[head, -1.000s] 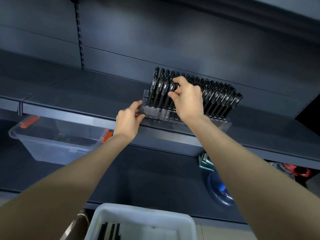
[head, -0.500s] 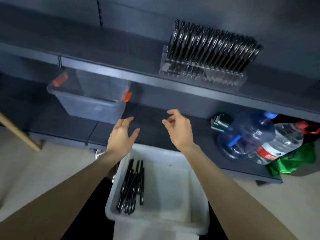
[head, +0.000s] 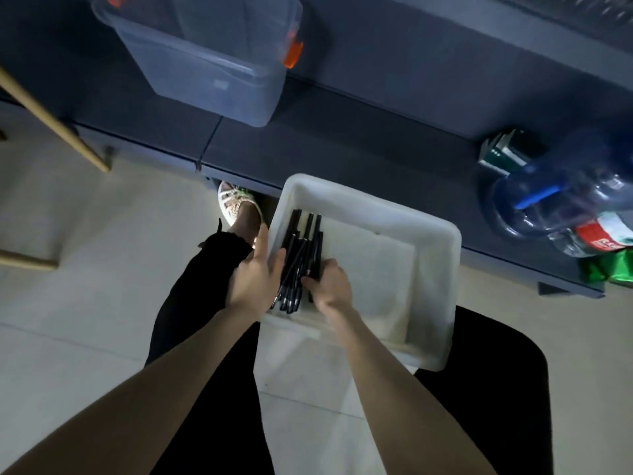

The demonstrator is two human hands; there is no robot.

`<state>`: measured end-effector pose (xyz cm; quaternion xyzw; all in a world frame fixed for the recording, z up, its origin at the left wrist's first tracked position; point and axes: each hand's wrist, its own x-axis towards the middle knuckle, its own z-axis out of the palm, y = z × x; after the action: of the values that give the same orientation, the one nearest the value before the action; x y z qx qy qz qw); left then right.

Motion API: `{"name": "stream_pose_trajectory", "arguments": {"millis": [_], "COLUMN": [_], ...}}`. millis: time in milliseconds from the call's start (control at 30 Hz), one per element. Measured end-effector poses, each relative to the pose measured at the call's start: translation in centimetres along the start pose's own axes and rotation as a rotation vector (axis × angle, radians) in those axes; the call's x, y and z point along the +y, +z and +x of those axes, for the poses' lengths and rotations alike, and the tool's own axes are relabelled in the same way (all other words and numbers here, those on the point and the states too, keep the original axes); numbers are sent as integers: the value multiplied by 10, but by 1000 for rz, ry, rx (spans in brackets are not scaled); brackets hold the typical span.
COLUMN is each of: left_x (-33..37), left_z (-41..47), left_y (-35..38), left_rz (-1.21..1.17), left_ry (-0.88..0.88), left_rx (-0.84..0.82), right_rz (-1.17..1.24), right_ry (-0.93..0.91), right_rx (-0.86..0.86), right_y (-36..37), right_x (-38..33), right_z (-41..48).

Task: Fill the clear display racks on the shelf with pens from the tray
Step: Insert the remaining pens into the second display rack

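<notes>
Dark shelving point(head: 342, 138) backs 1 tray point(head: 442, 269); left hand point(head: 255, 282), right hand point(head: 330, 286) at its pens point(head: 301, 241).

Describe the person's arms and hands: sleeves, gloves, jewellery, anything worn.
The left forearm and right forearm are bare as far as the frame shows: no sleeves. The left hand and right hand wear no gloves, and no watch, bracelet or ring can be made out, though slight blur could hide something small.
</notes>
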<state>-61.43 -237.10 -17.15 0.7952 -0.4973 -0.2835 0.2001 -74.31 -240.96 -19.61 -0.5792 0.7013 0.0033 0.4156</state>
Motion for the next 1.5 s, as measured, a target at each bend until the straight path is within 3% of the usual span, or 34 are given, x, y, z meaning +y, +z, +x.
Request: {"name": "stream_pose_trajectory", "arguments": {"millis": [133, 433, 533, 667, 1000, 1233, 1500], "left_x": [0, -6, 5, 48, 191, 276, 306], "left_z": [0, 3, 8, 24, 37, 74, 142], "left_y": [-1, 0, -11, -32, -110, -140, -160], "left_rz": [-21, -7, 89, 66, -235, -409, -258], "left_ry": [-14, 64, 271, 525, 707, 681, 564], "left_rx": [0, 11, 78, 25, 89, 106, 284], "right_rz": [36, 234, 285, 441, 821, 674, 468], "right_ry": [65, 4, -94, -238, -611, -737, -828], "right_rx": [0, 61, 61, 131, 503, 766, 978], "right_y": [11, -17, -64, -131, -277, -354, -403], "right_x": [3, 8, 2, -22, -95, -149, -188], "right_z": [6, 1, -8, -33, -84, -90, -48]}}
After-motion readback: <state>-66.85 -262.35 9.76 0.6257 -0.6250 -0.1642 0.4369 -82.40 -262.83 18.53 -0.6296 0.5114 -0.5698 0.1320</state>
